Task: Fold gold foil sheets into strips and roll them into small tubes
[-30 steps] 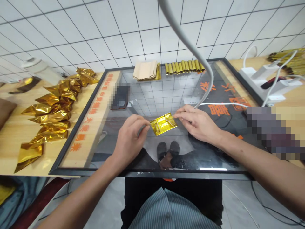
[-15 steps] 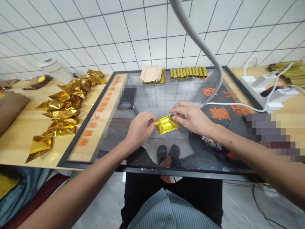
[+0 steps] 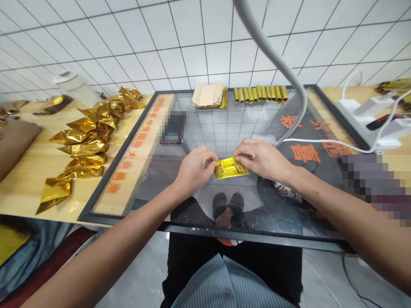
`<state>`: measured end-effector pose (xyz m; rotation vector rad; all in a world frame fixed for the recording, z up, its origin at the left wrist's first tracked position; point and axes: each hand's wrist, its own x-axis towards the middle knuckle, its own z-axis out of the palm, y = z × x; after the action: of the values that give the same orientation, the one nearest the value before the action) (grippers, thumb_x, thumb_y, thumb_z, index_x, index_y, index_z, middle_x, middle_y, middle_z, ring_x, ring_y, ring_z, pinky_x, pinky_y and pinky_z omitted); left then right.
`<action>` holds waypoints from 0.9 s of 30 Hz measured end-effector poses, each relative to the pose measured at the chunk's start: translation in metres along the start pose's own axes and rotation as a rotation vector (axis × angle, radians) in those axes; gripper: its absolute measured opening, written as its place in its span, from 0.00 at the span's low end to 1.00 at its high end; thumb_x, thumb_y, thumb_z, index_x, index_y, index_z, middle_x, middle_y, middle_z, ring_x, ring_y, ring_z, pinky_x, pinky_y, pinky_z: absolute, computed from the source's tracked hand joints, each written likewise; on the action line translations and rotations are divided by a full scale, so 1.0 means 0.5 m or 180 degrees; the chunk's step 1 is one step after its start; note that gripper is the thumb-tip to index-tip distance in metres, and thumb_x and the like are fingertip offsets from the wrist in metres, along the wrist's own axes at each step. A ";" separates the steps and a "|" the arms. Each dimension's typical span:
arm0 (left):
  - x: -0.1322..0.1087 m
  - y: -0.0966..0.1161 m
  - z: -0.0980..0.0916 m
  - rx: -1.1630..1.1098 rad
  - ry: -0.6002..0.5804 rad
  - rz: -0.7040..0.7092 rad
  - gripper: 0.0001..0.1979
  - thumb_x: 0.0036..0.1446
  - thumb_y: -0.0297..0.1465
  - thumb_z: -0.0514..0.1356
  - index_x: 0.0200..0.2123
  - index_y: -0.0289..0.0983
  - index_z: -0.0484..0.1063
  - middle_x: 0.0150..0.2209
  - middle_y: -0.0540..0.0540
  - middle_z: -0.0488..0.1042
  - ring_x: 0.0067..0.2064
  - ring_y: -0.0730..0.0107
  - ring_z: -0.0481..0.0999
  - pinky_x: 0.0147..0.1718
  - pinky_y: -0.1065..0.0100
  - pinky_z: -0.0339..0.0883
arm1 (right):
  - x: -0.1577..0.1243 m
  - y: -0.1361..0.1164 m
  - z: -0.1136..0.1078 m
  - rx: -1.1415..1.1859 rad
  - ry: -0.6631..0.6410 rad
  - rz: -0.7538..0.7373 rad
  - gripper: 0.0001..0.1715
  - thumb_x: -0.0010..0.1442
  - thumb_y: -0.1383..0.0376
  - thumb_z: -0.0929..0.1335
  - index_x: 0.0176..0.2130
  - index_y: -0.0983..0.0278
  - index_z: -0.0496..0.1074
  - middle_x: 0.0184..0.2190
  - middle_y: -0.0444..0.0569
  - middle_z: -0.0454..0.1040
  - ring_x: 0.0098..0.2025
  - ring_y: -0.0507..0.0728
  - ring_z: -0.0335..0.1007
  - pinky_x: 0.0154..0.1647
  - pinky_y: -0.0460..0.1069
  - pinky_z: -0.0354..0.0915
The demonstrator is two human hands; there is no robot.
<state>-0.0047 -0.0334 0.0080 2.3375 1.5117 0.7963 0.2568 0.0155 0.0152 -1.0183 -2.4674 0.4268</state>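
A small folded gold foil sheet (image 3: 231, 167) lies on the glass panel (image 3: 231, 205) in front of me. My left hand (image 3: 195, 170) pinches its left end with closed fingers. My right hand (image 3: 263, 159) pinches its right end, fingers pressed on the top edge. Both hands rest just above the glass, close together, with the foil between them.
A pile of crumpled gold foil pieces (image 3: 85, 136) lies on the wooden table at left. At the back of the glass sit a tan paper stack (image 3: 208, 95) and a row of rolled gold tubes (image 3: 260, 93). A grey hose (image 3: 282, 64) and white cable (image 3: 321, 142) cross right.
My hands have drawn closer together on the foil, which now looks narrower and more folded. The view has shifted slightly, with the hands a little farther right and higher.
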 end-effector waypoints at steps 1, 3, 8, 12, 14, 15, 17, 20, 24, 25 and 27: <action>0.002 0.001 0.000 0.0024 0.0014 0.0058 0.09 0.65 0.22 0.60 0.36 0.39 0.77 0.38 0.47 0.78 0.42 0.63 0.76 0.42 0.62 0.68 | -0.001 0.001 -0.001 -0.0023 0.0004 -0.0031 0.10 0.72 0.67 0.69 0.44 0.59 0.82 0.42 0.48 0.80 0.41 0.57 0.76 0.43 0.52 0.66; 0.003 0.001 0.000 0.0123 0.0004 0.0235 0.09 0.67 0.23 0.59 0.36 0.39 0.77 0.38 0.47 0.77 0.43 0.62 0.76 0.44 0.61 0.69 | -0.005 0.002 -0.005 -0.0073 0.0004 -0.0122 0.11 0.73 0.67 0.68 0.45 0.59 0.82 0.43 0.48 0.80 0.41 0.57 0.75 0.42 0.52 0.66; -0.002 -0.003 0.001 0.0261 -0.0099 0.0589 0.11 0.71 0.24 0.57 0.39 0.39 0.79 0.39 0.46 0.78 0.45 0.60 0.76 0.46 0.59 0.70 | -0.016 -0.002 -0.016 -0.0148 -0.0127 -0.0377 0.15 0.74 0.67 0.66 0.47 0.57 0.84 0.44 0.49 0.79 0.40 0.57 0.74 0.38 0.51 0.65; -0.009 -0.008 -0.001 0.0315 -0.0148 0.0657 0.13 0.72 0.23 0.56 0.42 0.40 0.80 0.41 0.45 0.79 0.46 0.60 0.77 0.46 0.60 0.70 | -0.018 -0.006 -0.026 -0.0170 -0.0232 -0.0456 0.18 0.74 0.67 0.65 0.49 0.56 0.84 0.44 0.49 0.79 0.39 0.56 0.74 0.37 0.51 0.64; -0.014 -0.010 -0.001 0.0364 -0.0178 0.0700 0.14 0.72 0.22 0.55 0.44 0.40 0.81 0.42 0.45 0.79 0.46 0.60 0.77 0.45 0.60 0.70 | -0.020 -0.006 -0.029 -0.0209 -0.0279 -0.0503 0.19 0.74 0.68 0.65 0.50 0.56 0.85 0.44 0.49 0.79 0.38 0.56 0.74 0.36 0.51 0.64; -0.016 -0.012 -0.001 0.0380 -0.0174 0.0742 0.14 0.72 0.22 0.55 0.45 0.39 0.81 0.42 0.45 0.79 0.46 0.60 0.77 0.45 0.61 0.70 | -0.022 -0.006 -0.031 -0.0239 -0.0300 -0.0539 0.19 0.74 0.68 0.64 0.50 0.56 0.85 0.44 0.49 0.80 0.38 0.56 0.74 0.35 0.51 0.63; -0.021 -0.013 -0.003 0.0414 -0.0158 0.0878 0.15 0.73 0.22 0.54 0.47 0.38 0.81 0.43 0.44 0.79 0.46 0.60 0.76 0.44 0.61 0.70 | -0.026 -0.003 -0.033 -0.0308 -0.0329 -0.0621 0.20 0.73 0.69 0.65 0.52 0.56 0.84 0.45 0.49 0.80 0.38 0.56 0.74 0.35 0.50 0.63; -0.030 -0.012 -0.010 0.0570 -0.0226 0.1122 0.17 0.75 0.21 0.51 0.48 0.38 0.81 0.45 0.42 0.77 0.45 0.61 0.73 0.44 0.62 0.70 | -0.034 -0.001 -0.037 -0.0414 -0.0377 -0.0718 0.20 0.73 0.69 0.65 0.54 0.56 0.83 0.47 0.50 0.80 0.40 0.56 0.74 0.37 0.51 0.64; -0.035 -0.005 -0.019 0.0848 -0.0385 0.1339 0.17 0.74 0.20 0.50 0.47 0.36 0.79 0.45 0.41 0.75 0.43 0.60 0.70 0.45 0.60 0.70 | -0.041 -0.006 -0.044 -0.0642 -0.0558 -0.0833 0.21 0.74 0.69 0.63 0.58 0.58 0.81 0.48 0.52 0.79 0.42 0.58 0.73 0.41 0.52 0.65; -0.036 -0.004 -0.021 0.0872 -0.0402 0.1370 0.17 0.74 0.20 0.50 0.46 0.35 0.79 0.45 0.41 0.75 0.43 0.60 0.70 0.45 0.60 0.70 | -0.043 -0.007 -0.045 -0.0721 -0.0604 -0.0875 0.21 0.75 0.69 0.62 0.58 0.59 0.80 0.48 0.52 0.79 0.43 0.58 0.72 0.43 0.52 0.65; -0.036 0.000 -0.024 0.0877 -0.0430 0.1391 0.17 0.73 0.19 0.50 0.47 0.35 0.79 0.45 0.41 0.75 0.43 0.60 0.69 0.46 0.61 0.70 | -0.045 -0.010 -0.047 -0.0886 -0.0666 -0.0969 0.22 0.77 0.69 0.61 0.60 0.60 0.78 0.49 0.53 0.78 0.44 0.60 0.71 0.45 0.54 0.66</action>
<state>-0.0170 -0.0505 0.0122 2.9170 1.1284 0.5256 0.2801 -0.0015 0.0312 -0.7054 -2.8707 0.0961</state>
